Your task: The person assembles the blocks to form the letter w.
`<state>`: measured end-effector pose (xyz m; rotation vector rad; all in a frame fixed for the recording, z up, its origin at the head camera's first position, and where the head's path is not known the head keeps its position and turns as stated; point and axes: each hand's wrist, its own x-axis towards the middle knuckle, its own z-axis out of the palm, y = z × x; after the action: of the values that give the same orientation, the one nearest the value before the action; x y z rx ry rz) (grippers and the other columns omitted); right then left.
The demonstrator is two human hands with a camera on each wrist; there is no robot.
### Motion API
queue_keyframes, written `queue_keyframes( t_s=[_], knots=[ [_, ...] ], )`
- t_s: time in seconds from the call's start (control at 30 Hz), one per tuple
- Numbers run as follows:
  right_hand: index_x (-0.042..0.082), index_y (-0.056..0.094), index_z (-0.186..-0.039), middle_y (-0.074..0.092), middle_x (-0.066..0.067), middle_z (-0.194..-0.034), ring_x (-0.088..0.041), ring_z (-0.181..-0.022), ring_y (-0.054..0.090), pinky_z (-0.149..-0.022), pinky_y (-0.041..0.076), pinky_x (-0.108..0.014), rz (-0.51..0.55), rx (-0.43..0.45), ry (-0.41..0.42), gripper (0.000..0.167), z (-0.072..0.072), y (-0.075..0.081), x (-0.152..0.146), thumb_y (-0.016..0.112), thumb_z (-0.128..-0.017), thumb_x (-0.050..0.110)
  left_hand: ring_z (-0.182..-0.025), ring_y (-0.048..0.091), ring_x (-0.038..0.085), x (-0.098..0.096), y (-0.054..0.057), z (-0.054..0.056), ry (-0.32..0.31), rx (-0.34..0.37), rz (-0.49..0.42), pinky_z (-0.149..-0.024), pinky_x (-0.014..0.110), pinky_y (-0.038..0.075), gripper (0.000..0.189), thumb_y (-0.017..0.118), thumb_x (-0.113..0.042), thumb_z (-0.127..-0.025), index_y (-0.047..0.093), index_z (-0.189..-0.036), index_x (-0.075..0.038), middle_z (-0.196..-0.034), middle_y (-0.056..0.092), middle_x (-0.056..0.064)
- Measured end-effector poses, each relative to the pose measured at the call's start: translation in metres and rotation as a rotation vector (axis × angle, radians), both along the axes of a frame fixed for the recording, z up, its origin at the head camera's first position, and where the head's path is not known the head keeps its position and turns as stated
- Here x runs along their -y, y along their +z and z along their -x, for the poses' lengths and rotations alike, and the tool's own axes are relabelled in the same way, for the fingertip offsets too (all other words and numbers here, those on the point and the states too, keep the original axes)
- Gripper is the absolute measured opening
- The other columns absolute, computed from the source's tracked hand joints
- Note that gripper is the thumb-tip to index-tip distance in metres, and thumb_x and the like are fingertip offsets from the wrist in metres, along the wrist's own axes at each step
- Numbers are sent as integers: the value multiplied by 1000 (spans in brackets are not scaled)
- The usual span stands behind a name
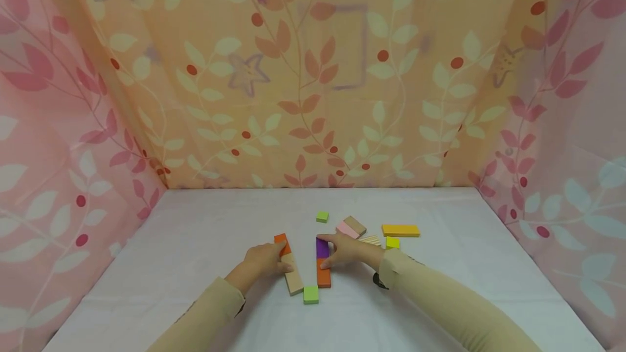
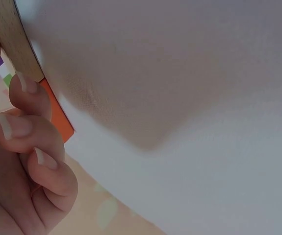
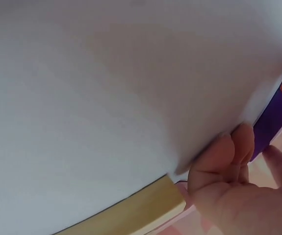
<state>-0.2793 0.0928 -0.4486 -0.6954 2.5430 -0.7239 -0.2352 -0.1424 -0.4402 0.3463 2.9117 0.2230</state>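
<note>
My left hand (image 1: 264, 261) is over a row made of an orange block (image 1: 280, 239) and a plain wooden block (image 1: 294, 281), laid end to end. In the left wrist view its thumb lies against the wooden block (image 2: 14, 44), with curled fingers (image 2: 23, 132) on the other side. To the right, my right hand (image 1: 346, 249) holds a purple block (image 1: 322, 249), index finger at its far end. Its thumb touches the red-orange block (image 1: 324, 278) adjoining it. A light green block (image 1: 311, 294) sits at the near end, between the two rows.
Another green block (image 1: 322, 216) lies behind the rows. Beyond my right hand are a pink block (image 1: 347, 229), a brown block (image 1: 355, 225), a striped block (image 1: 370, 240), a yellow cube (image 1: 393, 243) and a long yellow-orange block (image 1: 401, 230). Patterned curtains (image 1: 303, 124) enclose the white table (image 1: 205, 216).
</note>
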Motion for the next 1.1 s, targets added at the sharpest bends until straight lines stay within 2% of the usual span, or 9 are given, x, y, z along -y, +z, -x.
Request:
queue_keyframes(
  t_s=[0.1,0.17,0.57,0.67,0.73,0.8,0.87,0.97,1.1],
  knots=[
    [10,43,-146,46,-17,-144,-36,-126,48,-103,38,-51,10,9,-18,78,-3,1,-1,81,-81,30,-104,63,33,-1,0,0,2,5,-8,-81,47,51,71,75,-44,-81,55,-135,-3,-116,66,16],
    [10,42,-147,45,-17,-145,-37,-132,43,-105,36,-52,18,19,-29,79,-5,2,-2,80,-81,31,-105,63,34,-1,1,0,4,7,-9,-82,48,51,71,76,-44,-81,55,-135,-2,-117,66,16],
    [10,40,-148,43,-18,-146,-37,-132,42,-104,36,-53,40,33,-53,79,-7,-1,-2,79,-82,30,-107,62,35,-3,7,-1,2,23,-10,-85,49,50,70,76,-42,-82,55,-134,-1,-117,66,17],
    [10,39,-148,45,-20,-144,-35,-125,49,-102,39,-52,43,42,-60,81,-7,2,-3,80,-82,31,-107,62,35,-3,9,-1,-3,22,-9,-85,49,49,68,76,-41,-82,55,-133,-1,-117,66,17],
    [11,39,-148,50,-18,-138,-31,-114,55,-97,44,-49,52,46,-83,81,-5,5,-4,79,-82,32,-106,62,35,-3,8,-2,-7,17,-11,-85,49,49,68,76,-41,-83,55,-133,-1,-116,66,17],
    [11,40,-148,57,-17,-126,-27,-100,57,-87,49,-44,71,40,-119,79,0,9,-6,79,-83,32,-107,62,34,-4,8,-3,-13,11,-11,-85,49,49,67,75,-40,-83,54,-134,-1,-117,66,17],
    [12,44,-146,59,-13,-112,-23,-90,55,-74,50,-37,100,24,-164,73,7,14,-7,78,-84,31,-109,61,34,-6,7,-4,-14,7,-14,-85,48,50,67,75,-40,-84,54,-134,-1,-118,66,16],
    [9,51,-141,56,-11,-95,-23,-79,51,-62,43,-30,130,-47,-198,63,22,19,-10,76,-85,25,-106,62,32,-11,5,-4,-11,13,-30,-85,47,50,67,74,-41,-85,54,-136,-3,-118,66,14],
    [7,59,-133,56,-11,-90,-23,-81,49,-66,42,-31,91,-187,-211,54,43,19,-11,76,-85,23,-96,65,27,-25,5,-2,-27,17,-41,-79,44,51,68,69,-47,-87,52,-140,-8,-115,68,10]
  ],
)
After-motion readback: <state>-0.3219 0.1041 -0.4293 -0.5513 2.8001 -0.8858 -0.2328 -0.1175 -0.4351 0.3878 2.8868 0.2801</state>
